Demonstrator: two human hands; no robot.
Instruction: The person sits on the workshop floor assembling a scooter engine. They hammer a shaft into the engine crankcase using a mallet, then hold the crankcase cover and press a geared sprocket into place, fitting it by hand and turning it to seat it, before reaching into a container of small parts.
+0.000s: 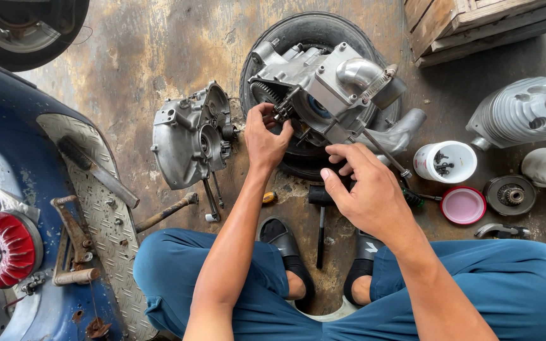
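Gripping engine block (323, 88) front: left hand (265, 136); right hand (364, 186) just below.

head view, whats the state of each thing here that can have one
engine block: resting on a tyre, cover off
engine cover: detached, lying on the floor
white tub: open, small parts inside
pink lid: off, flat on the floor
left hand: fingers gripping an engine part
right hand: pressing on the tyre's near edge, holding nothing
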